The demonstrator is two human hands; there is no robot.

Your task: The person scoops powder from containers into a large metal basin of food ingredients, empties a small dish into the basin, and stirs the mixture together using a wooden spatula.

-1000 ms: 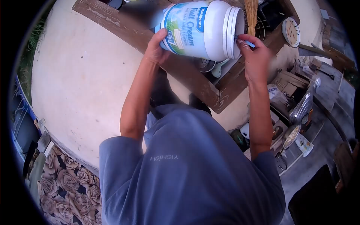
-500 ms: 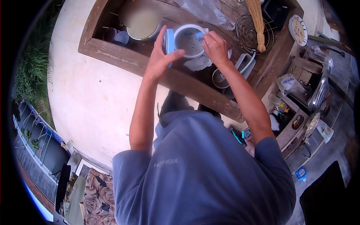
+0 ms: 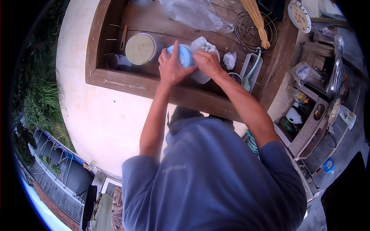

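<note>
My left hand (image 3: 172, 71) has its fingers spread around a round light-blue lid (image 3: 183, 55) and grips it. Close to the lid's right edge, my right hand (image 3: 208, 63) is closed, its fingertips pinching crumpled white plastic bag (image 3: 205, 44). The bag shows above and below that hand. Whatever lies beneath the lid and bag is hidden by them and by my hands. Left of my hands stands a white tub (image 3: 141, 49) with a dull cream-coloured top.
A brown wooden table (image 3: 127, 79) with a raised edge lies under my hands. On its right are a wire rack (image 3: 246, 32), a straw broom (image 3: 262, 34), a grey tray (image 3: 256, 73) with a pale green spoon (image 3: 246, 81), and a crumpled white wad (image 3: 230, 60). Clear plastic sheeting (image 3: 196, 15) lies behind.
My view has shifted. The lid, edge-on before, now shows its round face, and my hands are closer together. White bag has appeared where the open white tub with grey contents was visible.
</note>
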